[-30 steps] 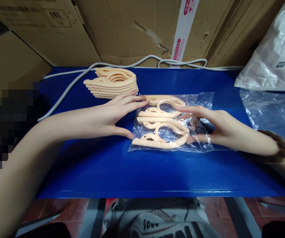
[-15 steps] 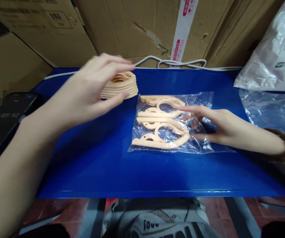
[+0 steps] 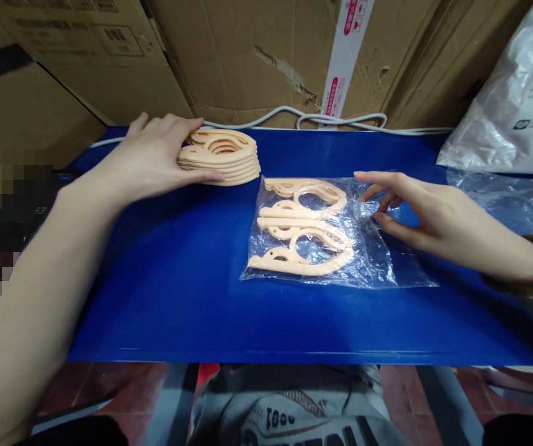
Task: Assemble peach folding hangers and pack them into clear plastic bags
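Observation:
A stack of peach plastic hangers (image 3: 229, 156) lies at the back left of the blue table (image 3: 177, 291). My left hand (image 3: 152, 158) grips the stack's left end, fingers over the far side and thumb along the front edge. In the middle lies a clear plastic bag (image 3: 372, 260) holding two or three of the same peach hangers (image 3: 303, 229). My right hand (image 3: 428, 214) hovers over the bag's right part with fingers apart, holding nothing; its curled fingertips are at the film near the hangers.
Large cardboard boxes (image 3: 257, 49) line the back of the table, with a white cable (image 3: 340, 118) along their base. A filled plastic sack (image 3: 512, 105) and loose clear bags (image 3: 517, 204) lie at the right. A pixelated dark area sits at the left edge.
My left hand left the bag's left edge, rose, and came down on the hanger stack. My right hand lifted off the bagged hangers and drew slightly right.

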The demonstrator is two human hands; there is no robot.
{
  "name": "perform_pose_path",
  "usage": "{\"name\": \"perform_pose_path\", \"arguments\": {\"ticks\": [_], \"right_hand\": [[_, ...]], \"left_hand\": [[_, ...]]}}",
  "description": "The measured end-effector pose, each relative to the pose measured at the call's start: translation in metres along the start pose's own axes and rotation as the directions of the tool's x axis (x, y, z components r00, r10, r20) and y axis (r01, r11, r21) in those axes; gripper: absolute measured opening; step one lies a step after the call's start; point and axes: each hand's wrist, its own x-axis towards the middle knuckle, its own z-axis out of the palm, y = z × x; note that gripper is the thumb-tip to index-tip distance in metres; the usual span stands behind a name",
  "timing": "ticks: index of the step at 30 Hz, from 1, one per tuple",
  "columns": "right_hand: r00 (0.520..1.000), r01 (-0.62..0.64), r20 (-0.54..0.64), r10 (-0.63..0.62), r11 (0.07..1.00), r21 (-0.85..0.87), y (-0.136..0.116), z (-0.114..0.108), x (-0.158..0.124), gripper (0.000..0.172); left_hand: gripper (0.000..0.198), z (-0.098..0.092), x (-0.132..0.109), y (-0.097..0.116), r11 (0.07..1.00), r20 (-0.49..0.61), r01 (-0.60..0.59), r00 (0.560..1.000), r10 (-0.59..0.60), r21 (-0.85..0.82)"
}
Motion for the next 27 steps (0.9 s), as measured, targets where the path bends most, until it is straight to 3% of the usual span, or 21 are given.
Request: {"name": "perform_pose_path", "arguments": {"ticks": [12, 15, 18, 23, 27], "right_hand": [[1.000, 0.015, -0.010, -0.015, 1.000, -0.028, -0.002, 0.001, 0.000, 0.062], [1.000, -0.002, -0.009, 0.002, 1.000, -0.024, -0.003, 0.001, 0.000, 0.062], [0.995, -0.031, -0.098, 0.025, 0.998, -0.061, -0.003, -0.002, 0.001, 0.059], [0.957, -0.089, -0.285, 0.060, 0.992, -0.089, -0.009, -0.009, 0.002, 0.046], [0.944, -0.053, -0.305, 0.126, 0.970, 0.237, -0.024, -0.005, 0.002, 0.037]], "left_hand": [[0.084, 0.002, 0.000, 0.004, 0.997, 0.022, -0.010, 1.000, 0.009, 0.076], [0.089, -0.002, -0.004, 0.009, 0.999, -0.061, 0.024, 0.998, -0.022, 0.037], [0.091, -0.004, -0.005, 0.018, 0.999, -0.194, 0.042, 0.980, -0.044, -0.014], [0.110, -0.008, -0.009, 0.055, 0.991, -0.375, -0.121, 0.923, 0.090, -0.061], [0.099, -0.010, -0.023, 0.103, 0.943, -0.334, -0.322, 0.900, 0.280, -0.078]]}}
